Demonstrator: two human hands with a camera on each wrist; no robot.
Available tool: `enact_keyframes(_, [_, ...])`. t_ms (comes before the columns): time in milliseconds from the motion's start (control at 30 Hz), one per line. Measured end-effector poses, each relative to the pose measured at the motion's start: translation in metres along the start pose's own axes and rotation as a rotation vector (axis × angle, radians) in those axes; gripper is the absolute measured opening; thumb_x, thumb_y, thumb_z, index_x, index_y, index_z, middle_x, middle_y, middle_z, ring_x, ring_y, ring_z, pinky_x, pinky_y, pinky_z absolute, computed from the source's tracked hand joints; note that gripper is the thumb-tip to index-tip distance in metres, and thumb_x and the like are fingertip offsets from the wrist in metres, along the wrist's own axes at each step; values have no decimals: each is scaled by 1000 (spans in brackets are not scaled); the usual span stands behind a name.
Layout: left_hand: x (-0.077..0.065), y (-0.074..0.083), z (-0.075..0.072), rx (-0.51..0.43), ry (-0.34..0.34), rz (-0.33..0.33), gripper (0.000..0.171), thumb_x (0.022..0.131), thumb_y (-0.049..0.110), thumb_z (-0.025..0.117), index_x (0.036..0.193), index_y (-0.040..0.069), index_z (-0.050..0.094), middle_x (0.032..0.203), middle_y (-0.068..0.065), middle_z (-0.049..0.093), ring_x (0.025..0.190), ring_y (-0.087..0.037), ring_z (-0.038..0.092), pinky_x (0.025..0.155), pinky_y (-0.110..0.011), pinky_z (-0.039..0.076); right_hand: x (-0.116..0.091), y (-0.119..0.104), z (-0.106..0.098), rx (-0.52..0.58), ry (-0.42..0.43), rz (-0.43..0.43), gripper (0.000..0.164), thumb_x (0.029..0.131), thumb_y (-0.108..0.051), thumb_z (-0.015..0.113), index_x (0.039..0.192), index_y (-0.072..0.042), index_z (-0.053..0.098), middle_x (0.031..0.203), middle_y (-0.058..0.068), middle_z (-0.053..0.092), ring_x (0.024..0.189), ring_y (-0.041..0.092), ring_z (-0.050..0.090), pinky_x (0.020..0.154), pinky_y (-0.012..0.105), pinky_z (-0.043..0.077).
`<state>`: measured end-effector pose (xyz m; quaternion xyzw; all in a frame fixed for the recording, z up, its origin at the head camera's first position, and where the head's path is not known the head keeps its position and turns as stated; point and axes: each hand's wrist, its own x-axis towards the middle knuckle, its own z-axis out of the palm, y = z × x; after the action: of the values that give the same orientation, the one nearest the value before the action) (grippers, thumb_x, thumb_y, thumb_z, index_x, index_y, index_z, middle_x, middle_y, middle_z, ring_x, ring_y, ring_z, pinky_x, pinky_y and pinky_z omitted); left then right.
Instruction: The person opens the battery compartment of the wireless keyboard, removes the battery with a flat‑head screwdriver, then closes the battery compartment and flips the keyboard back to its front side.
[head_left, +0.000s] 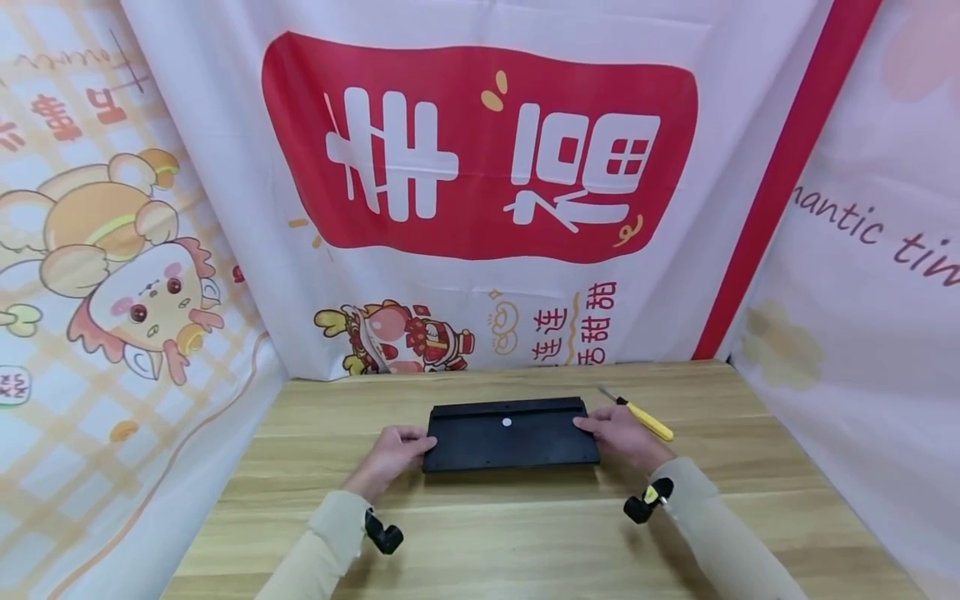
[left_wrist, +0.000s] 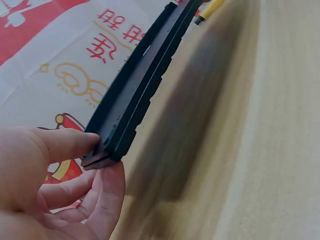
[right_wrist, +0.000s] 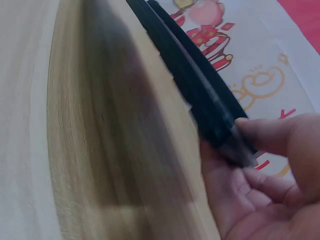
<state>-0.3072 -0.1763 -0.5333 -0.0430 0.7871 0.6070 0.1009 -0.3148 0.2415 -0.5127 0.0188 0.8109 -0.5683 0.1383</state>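
Note:
A long black keyboard-like panel [head_left: 510, 442] is held just above the table, its shadow falling on the wood beneath. Its upper face is flat, with a raised ridge along the far edge and a small white dot near the middle. In both wrist views a row of notches, like key edges, runs along its underside; the keys themselves are hidden. My left hand [head_left: 393, 454] pinches the left end, thumb on top and fingers below, as the left wrist view shows of the panel [left_wrist: 115, 125]. At the other end, my right hand [head_left: 626, 437] grips it likewise.
A yellow-handled screwdriver [head_left: 648, 422] lies on the wooden table [head_left: 510, 542] just beyond my right hand, its shaft pointing away to the left. Printed cloth [head_left: 480, 275] hangs behind the table's far edge, with more cloth at both sides.

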Motion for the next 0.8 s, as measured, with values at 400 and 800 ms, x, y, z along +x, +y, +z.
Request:
enact_keyframes(400, [2, 5, 7, 227, 23, 68, 15, 98, 16, 76, 100, 1, 78, 98, -9, 74, 78, -13, 67, 69, -25, 55, 5, -5, 6, -386, 104, 3, 51, 99, -37, 74, 58, -16, 52, 55, -7, 39, 51, 11, 38, 50, 25, 31])
enact_keyframes(800, [1, 0, 13, 359, 49, 86, 14, 97, 17, 77, 94, 4, 81, 90, -6, 76, 71, -14, 66, 63, -26, 53, 20, 11, 14, -495, 196, -34, 53, 94, -37, 80, 53, -14, 56, 47, -6, 46, 46, 10, 41, 46, 23, 30])
